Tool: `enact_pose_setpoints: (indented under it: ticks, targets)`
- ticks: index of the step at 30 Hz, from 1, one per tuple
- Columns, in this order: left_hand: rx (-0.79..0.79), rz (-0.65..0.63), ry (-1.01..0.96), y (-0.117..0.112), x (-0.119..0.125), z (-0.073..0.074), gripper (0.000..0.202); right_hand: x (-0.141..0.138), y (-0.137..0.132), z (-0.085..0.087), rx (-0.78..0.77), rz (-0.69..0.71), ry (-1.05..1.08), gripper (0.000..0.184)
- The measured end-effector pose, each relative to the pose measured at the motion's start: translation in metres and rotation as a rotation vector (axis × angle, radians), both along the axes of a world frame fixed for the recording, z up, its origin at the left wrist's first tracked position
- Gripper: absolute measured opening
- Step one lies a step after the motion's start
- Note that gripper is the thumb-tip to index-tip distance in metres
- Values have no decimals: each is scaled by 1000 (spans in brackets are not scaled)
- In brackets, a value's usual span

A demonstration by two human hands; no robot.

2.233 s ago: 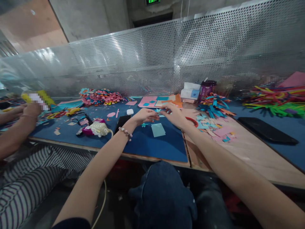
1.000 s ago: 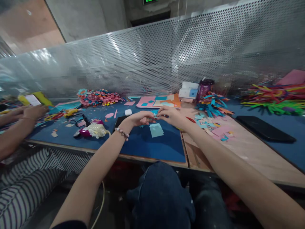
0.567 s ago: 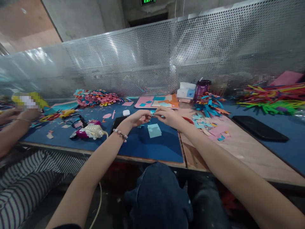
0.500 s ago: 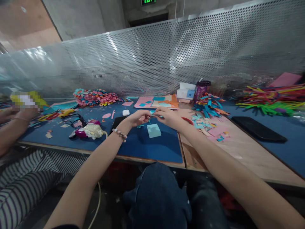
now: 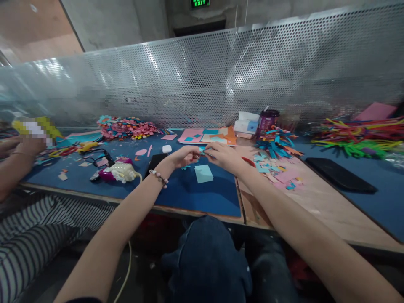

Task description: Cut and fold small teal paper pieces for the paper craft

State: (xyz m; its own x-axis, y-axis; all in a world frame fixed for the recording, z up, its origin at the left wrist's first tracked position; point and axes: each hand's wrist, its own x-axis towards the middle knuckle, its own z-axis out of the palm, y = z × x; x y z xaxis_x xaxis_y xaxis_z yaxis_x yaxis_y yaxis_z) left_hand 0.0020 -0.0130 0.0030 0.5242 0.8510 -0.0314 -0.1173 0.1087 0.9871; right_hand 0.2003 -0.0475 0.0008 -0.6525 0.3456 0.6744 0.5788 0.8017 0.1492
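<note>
My left hand (image 5: 187, 156) and my right hand (image 5: 220, 156) meet above the blue table mat. Between their fingertips is a small light-blue piece of paper (image 5: 202, 150), pinched by both; its shape is mostly hidden by the fingers. Just below the hands lie light-blue paper squares (image 5: 204, 173), stacked slightly askew. Some small blue scraps (image 5: 186, 167) sit under my left hand. A black flat object (image 5: 154, 163) rests beside my left wrist, partly covered by it. Close to my right wrist is a curved red thing (image 5: 248, 161), partly hidden.
A glue gun (image 5: 118, 171) with a cord lies left. Behind are paper sheets (image 5: 217, 136), a white earbud case (image 5: 166, 149) and a flower pile (image 5: 124, 128). At right are paper strips (image 5: 277, 141), scraps (image 5: 268, 164) and a black phone (image 5: 341, 174). A co-worker's hand (image 5: 30, 147) is far left.
My hands stay together on the small blue paper, with only slight finger movement. The whole view has shifted a little, and the co-worker's hand at far left has moved slightly left.
</note>
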Motion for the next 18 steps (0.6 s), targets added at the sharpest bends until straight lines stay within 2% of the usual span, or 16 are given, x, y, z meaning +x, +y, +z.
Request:
enact_pose_setpoints:
  ticks: [4,6,12,15,18]
  targets:
    - [44,-20,-10,1,1,-2,9,1,2,-1,6,-11,-7,24]
    - [77,1,8,2,1,-3,13,0,4,-3,-26,-10,72,22]
    - [173,86,79,0,1,-3,16,-6,12,-11,-376,-34,524,24]
    - [206,95,93,1,1,-3,17,-7,12,-12,-508,-80,584,26]
    - [235,94,108,3,1,-5,19,-7,10,-10,-565,-56,582,26]
